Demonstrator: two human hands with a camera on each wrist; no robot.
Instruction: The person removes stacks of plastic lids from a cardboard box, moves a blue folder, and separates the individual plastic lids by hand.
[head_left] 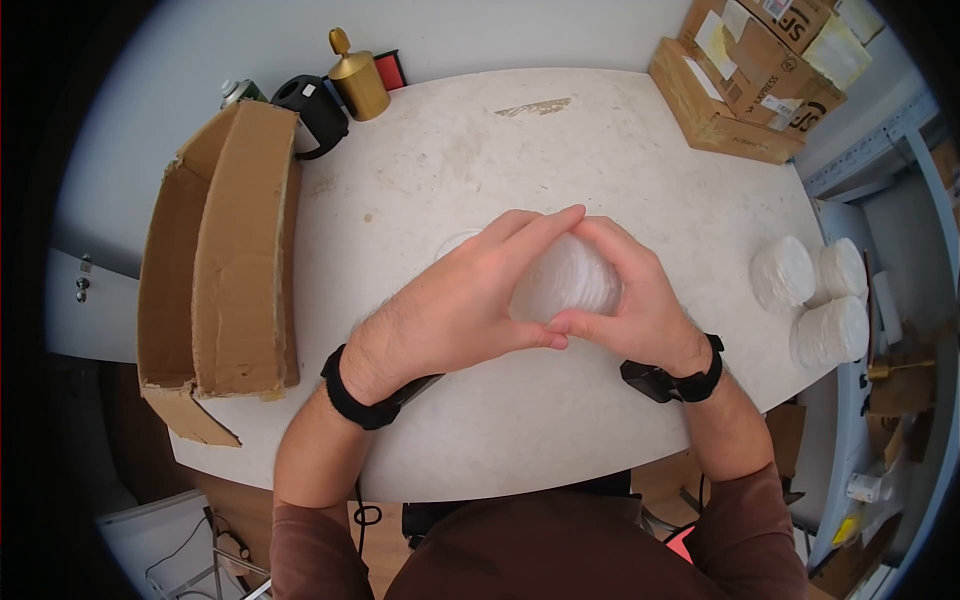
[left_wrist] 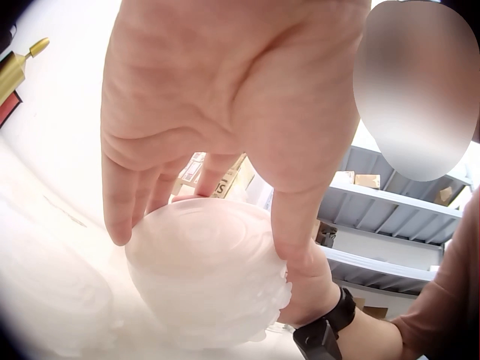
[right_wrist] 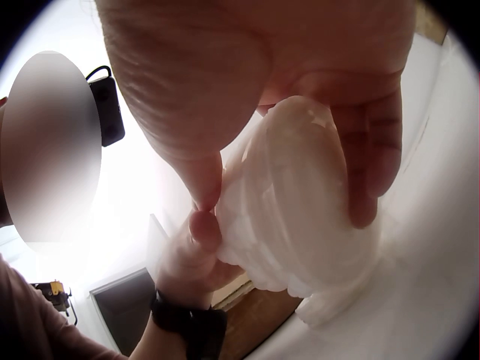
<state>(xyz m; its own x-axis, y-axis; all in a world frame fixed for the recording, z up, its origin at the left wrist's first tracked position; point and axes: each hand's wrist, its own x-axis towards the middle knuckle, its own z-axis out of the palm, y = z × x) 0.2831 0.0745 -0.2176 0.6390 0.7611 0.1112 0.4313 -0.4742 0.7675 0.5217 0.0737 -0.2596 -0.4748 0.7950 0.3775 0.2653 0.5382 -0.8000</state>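
A stack of translucent white plastic lids (head_left: 568, 278) is held between both hands over the table, in front of the body. My left hand (head_left: 468, 290) curves round its left side, fingers at the far edge and thumb at the near edge. From the other side my right hand (head_left: 640, 280) grips it, the two thumbs meeting in front. In the left wrist view, the stack (left_wrist: 206, 262) shows a round top with rings and uneven, layered sides. The right wrist view shows the lids (right_wrist: 292, 195) tilted within the fingers. Another clear round rim (head_left: 452, 240) pokes out behind my left hand.
Several wrapped white stacks (head_left: 785, 272) stand at the table's right edge. An open cardboard box (head_left: 245, 250) is on the left. Behind it are a black container (head_left: 312, 115) and a gold canister (head_left: 358, 85). Shipping boxes (head_left: 745, 90) fill the back right corner.
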